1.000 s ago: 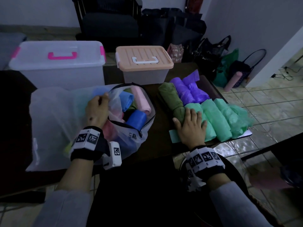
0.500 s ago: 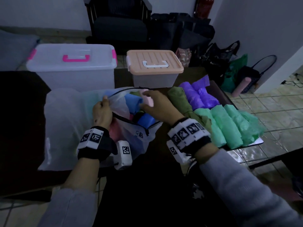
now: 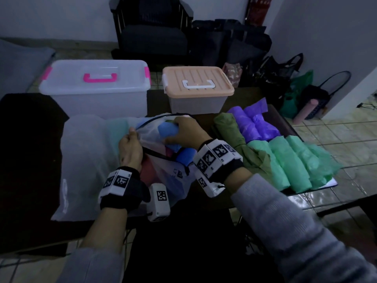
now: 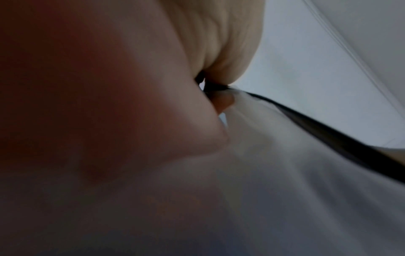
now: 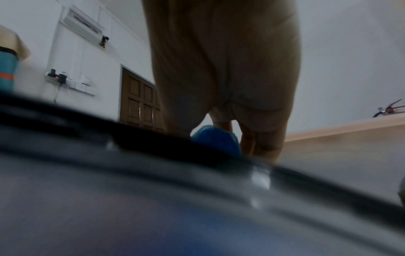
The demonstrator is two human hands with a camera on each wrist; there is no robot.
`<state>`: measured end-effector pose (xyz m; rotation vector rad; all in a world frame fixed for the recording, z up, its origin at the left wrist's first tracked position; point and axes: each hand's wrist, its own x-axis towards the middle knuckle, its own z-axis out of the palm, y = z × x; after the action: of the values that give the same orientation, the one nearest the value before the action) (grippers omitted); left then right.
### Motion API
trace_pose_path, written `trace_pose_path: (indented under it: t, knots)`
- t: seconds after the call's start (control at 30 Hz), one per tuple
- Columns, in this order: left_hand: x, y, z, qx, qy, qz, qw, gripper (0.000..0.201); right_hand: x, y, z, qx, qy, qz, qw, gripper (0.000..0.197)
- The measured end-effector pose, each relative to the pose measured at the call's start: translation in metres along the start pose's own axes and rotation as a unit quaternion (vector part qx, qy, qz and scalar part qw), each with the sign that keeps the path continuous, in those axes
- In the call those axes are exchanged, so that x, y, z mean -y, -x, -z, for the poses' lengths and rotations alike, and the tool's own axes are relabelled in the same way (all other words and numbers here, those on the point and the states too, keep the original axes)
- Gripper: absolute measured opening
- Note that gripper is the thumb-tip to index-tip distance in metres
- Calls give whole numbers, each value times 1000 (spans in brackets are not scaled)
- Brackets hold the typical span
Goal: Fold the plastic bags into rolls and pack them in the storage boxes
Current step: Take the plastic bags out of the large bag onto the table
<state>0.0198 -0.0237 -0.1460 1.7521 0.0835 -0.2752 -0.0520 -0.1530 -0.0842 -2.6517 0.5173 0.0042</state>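
Observation:
A clear zip pouch with a black rim lies on the dark table, holding blue, pink and red bag rolls. My left hand pinches the pouch's rim and holds it open. My right hand reaches into the pouch mouth and grips a blue roll, also seen at the fingers in the right wrist view. Rolled green, purple and olive bags lie in rows to the right. Two storage boxes stand behind, lids on: a clear one with pink handle and a peach-lidded one.
A large translucent plastic bag lies flat under and left of the pouch. A black cloth covers the table's left part. A dark chair and several bags on the floor are behind the table.
My right hand left the green rolls, crossed left into the pouch and closed around a blue roll. My left hand kept its pinch on the pouch rim.

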Motion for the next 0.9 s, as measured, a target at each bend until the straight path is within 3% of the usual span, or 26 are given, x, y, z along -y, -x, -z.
trace_pose_path:
  t: [0.1, 0.23, 0.37, 0.5, 0.6, 0.67, 0.73, 0.83, 0.9]
  knots:
    - [1, -1, 0, 2, -2, -2, 1000, 52, 1, 6, -8, -30, 0, -11, 999, 41]
    - [-1, 0, 1, 2, -19, -6, 1000, 53, 9, 10, -13, -36, 29, -21, 999, 50]
    - [-3, 3, 2, 6, -22, -4, 1000, 52, 11, 12, -5, 64, 6, -53, 996, 68]
    - [2, 1, 0, 9, 15, 3, 1000, 49, -5, 14, 8, 108, -93, -75, 987, 54]
    - [7, -1, -2, 9, 29, 4, 1000, 43, -27, 17, 29, 105, -93, -127, 982, 49]
    - [6, 1, -2, 8, 17, 3, 1000, 44, -48, 20, 42, 83, -79, -161, 980, 48]
    - [5, 2, -1, 10, 12, 4, 1000, 48, -71, 23, 54, 20, -137, -188, 972, 45]
    - [2, 4, -2, 13, 7, 4, 1000, 52, -104, 29, 68, -105, -202, -272, 935, 42]
    - [0, 6, -1, 11, -3, 3, 1000, 51, -125, 28, 71, -166, -190, -312, 916, 55]
